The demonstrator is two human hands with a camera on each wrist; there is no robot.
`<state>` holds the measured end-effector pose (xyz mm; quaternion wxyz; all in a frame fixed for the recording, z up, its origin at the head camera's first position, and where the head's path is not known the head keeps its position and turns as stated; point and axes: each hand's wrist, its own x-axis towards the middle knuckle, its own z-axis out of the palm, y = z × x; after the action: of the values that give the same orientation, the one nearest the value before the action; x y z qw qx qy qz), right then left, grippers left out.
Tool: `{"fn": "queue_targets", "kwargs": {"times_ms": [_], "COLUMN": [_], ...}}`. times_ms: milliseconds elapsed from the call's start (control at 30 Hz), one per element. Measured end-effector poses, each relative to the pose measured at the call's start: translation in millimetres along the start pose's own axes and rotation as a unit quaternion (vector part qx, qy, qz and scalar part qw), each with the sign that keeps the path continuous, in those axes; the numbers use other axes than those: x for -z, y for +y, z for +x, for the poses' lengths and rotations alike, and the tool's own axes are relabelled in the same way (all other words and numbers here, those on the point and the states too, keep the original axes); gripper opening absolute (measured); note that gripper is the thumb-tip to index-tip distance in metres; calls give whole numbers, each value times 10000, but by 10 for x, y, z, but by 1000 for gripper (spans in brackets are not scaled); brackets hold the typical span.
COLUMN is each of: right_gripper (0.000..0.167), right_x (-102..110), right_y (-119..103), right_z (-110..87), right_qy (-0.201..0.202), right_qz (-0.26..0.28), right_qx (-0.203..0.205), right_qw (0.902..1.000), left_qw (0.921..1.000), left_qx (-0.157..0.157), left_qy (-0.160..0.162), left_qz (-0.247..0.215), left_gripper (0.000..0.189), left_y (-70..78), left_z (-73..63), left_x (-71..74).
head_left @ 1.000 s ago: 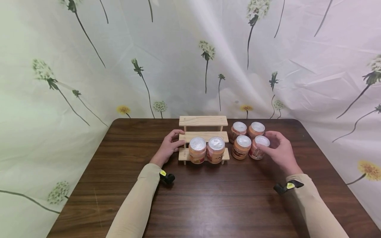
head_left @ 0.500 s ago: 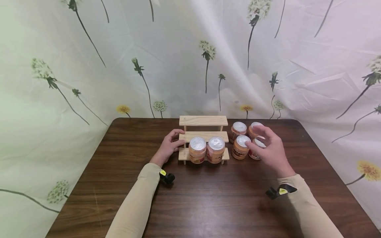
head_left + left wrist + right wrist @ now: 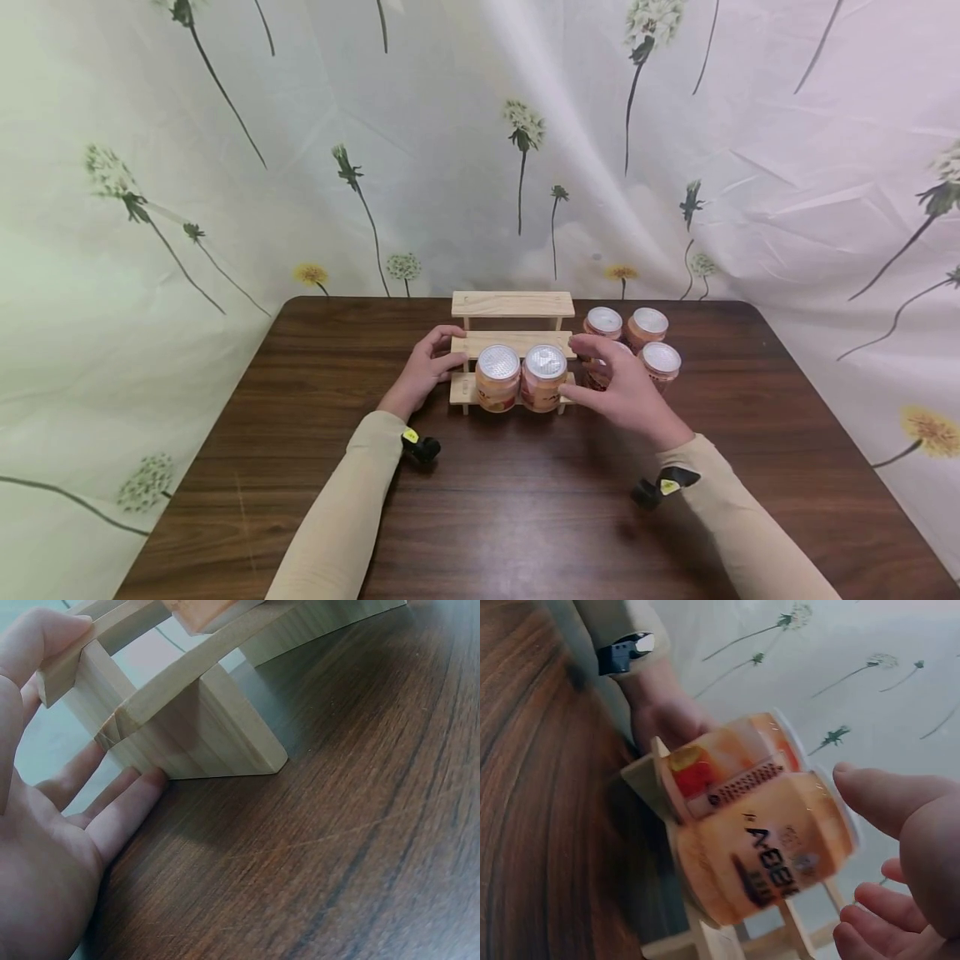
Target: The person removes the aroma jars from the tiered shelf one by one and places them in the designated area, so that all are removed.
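A light wooden three-step rack (image 3: 513,344) stands at the table's back middle. Two orange jars with silvery lids sit side by side on its lowest step, a left jar (image 3: 498,387) and a right jar (image 3: 543,387). My left hand (image 3: 420,375) holds the rack's left end; in the left wrist view its thumb (image 3: 52,634) lies on a step's edge and other fingers touch the side leg. My right hand (image 3: 618,393) is beside the right jar with thumb and fingers spread apart. In the right wrist view, the thumb tip reaches near that jar's lid end.
Several more orange jars (image 3: 647,327) stand grouped on the table right of the rack, partly hidden behind my right hand. The dark wooden table (image 3: 510,517) ends at a dandelion-patterned cloth (image 3: 450,167) behind it.
My right hand has moved left, from the grouped jars across to the right jar on the rack, carrying nothing. The left hand, the rack and its jars have stayed put.
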<state>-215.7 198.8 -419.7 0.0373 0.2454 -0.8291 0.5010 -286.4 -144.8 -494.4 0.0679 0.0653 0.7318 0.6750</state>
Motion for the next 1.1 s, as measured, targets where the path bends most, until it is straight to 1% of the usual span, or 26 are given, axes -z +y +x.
{"fn": "queue_targets", "kwargs": {"times_ms": [133,300,467,633,933,1100], "right_gripper": [74,69,63,59,56,55], "right_x": [-101,-208,-276,-322,-372,-390], "right_y": [22,33,38,38,68,56], "right_z": [41,78,124,146,155,157], "right_qy": [-234,-258,-140,20,193,241], "right_qz": [-99,-8,80,381,702,910], "right_qx": [-11,15,-141,-243,-230,-301], "right_qw": [9997,9997,9998,9990,9971,9951], "left_qw": [10000,9999,9999,9999,10000,10000], "left_qx": [-36,-74,-95,-63,-76,-63], "left_qy": [-15,-32,-31,-23,-25,-15], "left_qz": [-38,-88,-111,-85,-46,-49], "left_gripper": [40,40,40,40,38,38], "left_y": [17,24,22,15,7,4], "left_z": [-5,-12,-12,-11,-13,-16], "left_x": [-7,-13,-10,-7,-2,0]}}
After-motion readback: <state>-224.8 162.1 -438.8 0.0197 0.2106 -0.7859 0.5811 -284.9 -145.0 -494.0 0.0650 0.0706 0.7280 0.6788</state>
